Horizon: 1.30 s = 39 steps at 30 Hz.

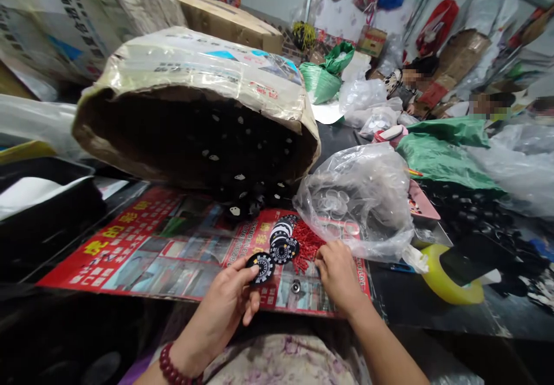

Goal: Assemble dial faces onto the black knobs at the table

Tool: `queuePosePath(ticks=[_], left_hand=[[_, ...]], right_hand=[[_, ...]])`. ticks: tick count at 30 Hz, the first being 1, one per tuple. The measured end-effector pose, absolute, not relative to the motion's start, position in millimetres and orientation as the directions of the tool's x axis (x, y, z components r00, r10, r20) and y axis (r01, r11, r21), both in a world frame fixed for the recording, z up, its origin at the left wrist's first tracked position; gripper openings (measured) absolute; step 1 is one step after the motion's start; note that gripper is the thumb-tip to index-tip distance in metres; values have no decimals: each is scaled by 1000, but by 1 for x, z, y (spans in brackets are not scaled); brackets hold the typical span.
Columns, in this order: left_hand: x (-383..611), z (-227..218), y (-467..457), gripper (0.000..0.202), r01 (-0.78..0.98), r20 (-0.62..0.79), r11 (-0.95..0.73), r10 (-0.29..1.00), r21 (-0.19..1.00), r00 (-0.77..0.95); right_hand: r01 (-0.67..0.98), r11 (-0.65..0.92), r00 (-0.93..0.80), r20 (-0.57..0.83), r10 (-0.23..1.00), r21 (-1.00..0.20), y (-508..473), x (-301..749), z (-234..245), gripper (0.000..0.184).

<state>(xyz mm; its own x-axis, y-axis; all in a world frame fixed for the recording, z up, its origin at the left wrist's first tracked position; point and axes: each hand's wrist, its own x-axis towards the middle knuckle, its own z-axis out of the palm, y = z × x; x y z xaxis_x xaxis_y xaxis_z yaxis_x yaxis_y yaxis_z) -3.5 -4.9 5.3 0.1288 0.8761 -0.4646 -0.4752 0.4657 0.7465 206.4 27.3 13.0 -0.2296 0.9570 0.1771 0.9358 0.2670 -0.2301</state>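
My left hand [231, 295] grips a round black disc [261, 268] printed with a white dial pattern, thumb on top. Beside that disc, a fanned row of similar dial discs [283, 250] lies on the red printed sheet [173, 258]. My right hand [340, 272] is at the edge of a pile of small red pieces [306, 245], its fingers drawn together. Whatever sits between those fingertips is hidden. Nearer me on the sheet is a small round metal-looking part [295, 286]. A clear plastic bag [363, 200] with clear round pieces rests behind my right hand.
A big box on its side [208, 73] opens towards me, black pieces with white spots spilling out. To the right are a roll of yellow tape [450, 275], a pink tray [422, 200] and green bags [450, 148]. A black bin [47, 212] stands left. People sit farther back.
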Motion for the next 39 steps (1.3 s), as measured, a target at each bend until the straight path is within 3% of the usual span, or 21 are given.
queuePosePath(ticks=[5,8,10,12,15,18,21,24,28,32,39], left_hand=[[-2,7,-4,27,-471,-469,479,871,740,147],[-1,8,-5,28,-495,-463,475,872,728,155],[-1,10,-7,26,-527,-447,456,881,717,153],[0,13,-9,23,-580,-416,415,899,701,140],[1,17,-11,21,-683,-367,369,917,630,157],[1,19,-11,18,-750,-365,384,908,538,203],[0,17,-10,13,-752,-388,371,907,545,165],[0,13,-8,10,-682,-389,328,919,654,69],[3,9,-7,26,-523,-380,338,924,782,28],[7,7,-9,41,-452,-340,360,932,816,127],[8,5,-12,43,-452,-310,347,938,822,157]], right_hand=[[916,277,-229,190,955,-291,27,207,5,17],[791,240,-154,197,968,-563,22,202,11,15],[567,155,-94,123,988,-809,18,193,18,12],[244,-12,-78,-32,996,-970,13,179,26,13],[-237,-253,-126,-228,965,-938,6,152,32,15],[-443,-332,-166,-288,943,-833,0,130,28,22],[-324,-317,-196,-265,944,-891,-5,125,21,16],[18,-99,-146,-100,984,-995,-7,133,20,8],[334,148,-116,115,987,-931,-4,142,24,12],[437,339,-207,273,939,-833,0,139,20,14],[439,372,-220,303,927,-818,3,134,15,15]])
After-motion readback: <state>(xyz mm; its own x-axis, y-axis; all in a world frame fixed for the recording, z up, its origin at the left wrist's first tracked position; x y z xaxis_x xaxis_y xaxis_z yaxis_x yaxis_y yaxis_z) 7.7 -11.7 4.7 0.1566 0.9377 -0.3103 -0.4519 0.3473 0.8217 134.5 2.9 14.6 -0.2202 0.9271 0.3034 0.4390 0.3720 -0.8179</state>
